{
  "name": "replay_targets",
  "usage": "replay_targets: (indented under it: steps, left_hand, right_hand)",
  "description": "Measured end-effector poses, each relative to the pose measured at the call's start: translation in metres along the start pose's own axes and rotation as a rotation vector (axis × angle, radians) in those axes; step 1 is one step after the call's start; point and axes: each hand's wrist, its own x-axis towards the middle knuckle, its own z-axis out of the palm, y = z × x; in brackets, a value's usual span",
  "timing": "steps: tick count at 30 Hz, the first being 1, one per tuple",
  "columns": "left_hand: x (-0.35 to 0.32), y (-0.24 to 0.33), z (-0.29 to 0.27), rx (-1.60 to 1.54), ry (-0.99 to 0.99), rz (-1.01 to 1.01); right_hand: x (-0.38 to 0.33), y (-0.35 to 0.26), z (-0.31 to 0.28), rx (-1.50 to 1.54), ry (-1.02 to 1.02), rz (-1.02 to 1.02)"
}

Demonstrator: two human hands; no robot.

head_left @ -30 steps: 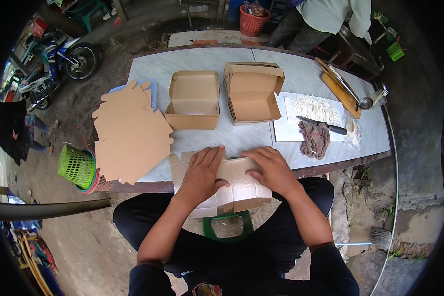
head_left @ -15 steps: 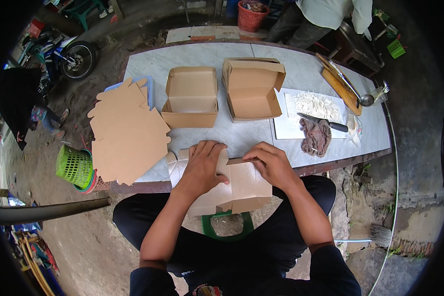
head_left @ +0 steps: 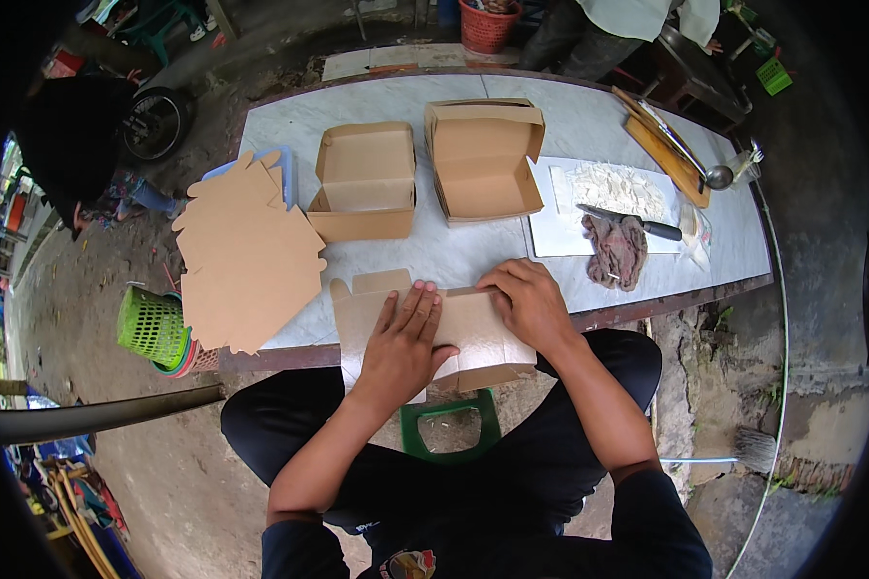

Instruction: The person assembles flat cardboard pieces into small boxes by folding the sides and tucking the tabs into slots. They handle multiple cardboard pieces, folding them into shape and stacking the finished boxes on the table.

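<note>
A partly folded cardboard food box (head_left: 484, 328) with a shiny inner face lies at the table's near edge, overhanging it a little. My left hand (head_left: 409, 340) rests flat on its middle, fingers stretched out and pointing away from me. At the box's far right edge my right hand (head_left: 533, 307) is closed, its fingers pinching a raised side flap. The left part of the sheet is still flat, with a flap (head_left: 380, 281) at its far side. Beyond it stand an open brown box (head_left: 362, 224) and, to its right, a nested stack of open boxes (head_left: 488, 193).
Flat box blanks (head_left: 246, 261) are piled at left, partly over a blue tray (head_left: 288, 166). On the right, a white cutting board (head_left: 560, 236) carries chopped white food, a knife (head_left: 637, 222) and a crumpled cloth (head_left: 616, 253). A ladle (head_left: 717, 178) lies beyond. Someone stands behind the table.
My left hand has flattened, its fingers spreading straight on the sheet. The sheet's left part has opened out flatter. My right hand has shifted slightly up along the flap. A passer-by at left has moved.
</note>
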Motion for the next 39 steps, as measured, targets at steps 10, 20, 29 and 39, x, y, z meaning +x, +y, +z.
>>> replay_targets:
  steps: [10,20,29,39]
  left_hand:
    - [0.002,-0.026,-0.041,-0.041,0.168,-0.122]
    - [-0.020,-0.019,-0.051,0.005,-0.105,-0.289]
    - [-0.034,-0.027,-0.043,-0.082,-0.186,-0.025]
    - [-0.046,-0.010,-0.053,-0.192,-0.114,0.092]
  right_hand:
    - [0.000,-0.001,-0.020,0.212,0.037,0.297]
    - [-0.012,-0.010,-0.061,0.053,-0.126,0.460]
    - [-0.004,-0.016,-0.012,-0.115,0.014,0.131]
    - [0.029,-0.032,0.017,-0.171,-0.101,0.128]
